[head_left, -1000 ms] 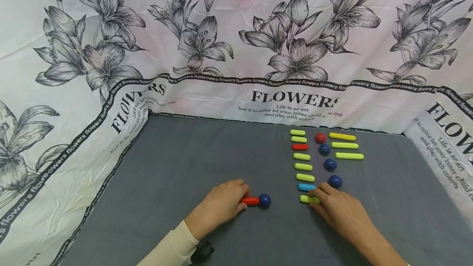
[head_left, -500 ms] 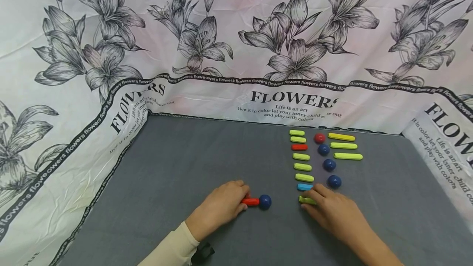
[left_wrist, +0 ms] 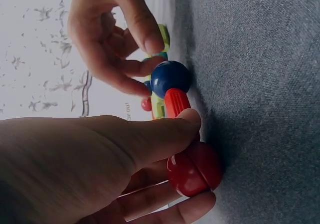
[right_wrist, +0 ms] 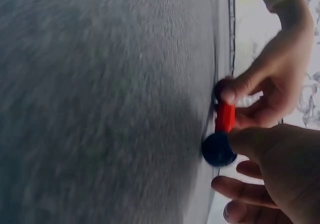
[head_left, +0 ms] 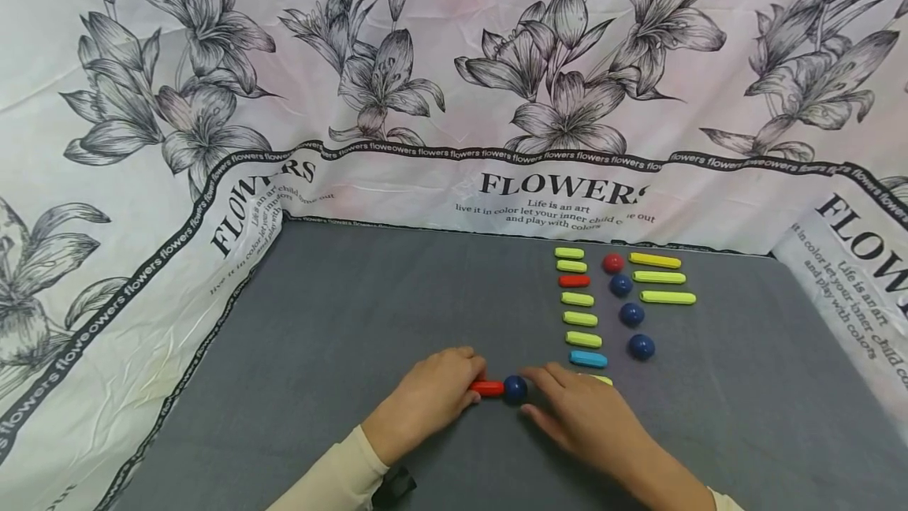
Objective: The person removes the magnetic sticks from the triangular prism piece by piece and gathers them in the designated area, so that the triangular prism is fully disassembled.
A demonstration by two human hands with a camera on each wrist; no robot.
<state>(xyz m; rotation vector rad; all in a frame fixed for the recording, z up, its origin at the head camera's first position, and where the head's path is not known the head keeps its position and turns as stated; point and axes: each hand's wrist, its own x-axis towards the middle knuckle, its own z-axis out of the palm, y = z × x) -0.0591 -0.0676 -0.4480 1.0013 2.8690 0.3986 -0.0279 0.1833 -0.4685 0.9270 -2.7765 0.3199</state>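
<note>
My left hand [head_left: 424,394] pinches a short red rod [head_left: 488,389] low over the grey tabletop. On the rod's right end sits a dark blue ball [head_left: 515,389]; at the other end, by my left fingers, the left wrist view shows a glossy red ball [left_wrist: 196,170] with a seam. My right hand [head_left: 594,423] is close beside the blue ball, thumb and fingers spread apart. Whether a fingertip touches the ball is hard to tell. Behind the right hand, a yellow-green rod [head_left: 601,380] is partly hidden.
A column of short yellow-green rods [head_left: 583,340], with one red rod [head_left: 574,281] and one blue rod [head_left: 588,359], lies right of centre. Beside it are several blue balls [head_left: 641,347], a red ball [head_left: 613,262] and longer yellowish rods [head_left: 667,298]. Flower-printed cloth [head_left: 397,188] borders the table.
My right hand has left the nearest yellow-green rod and moved left to the blue ball. The left hand still pinches the red rod, now slightly farther right.
</note>
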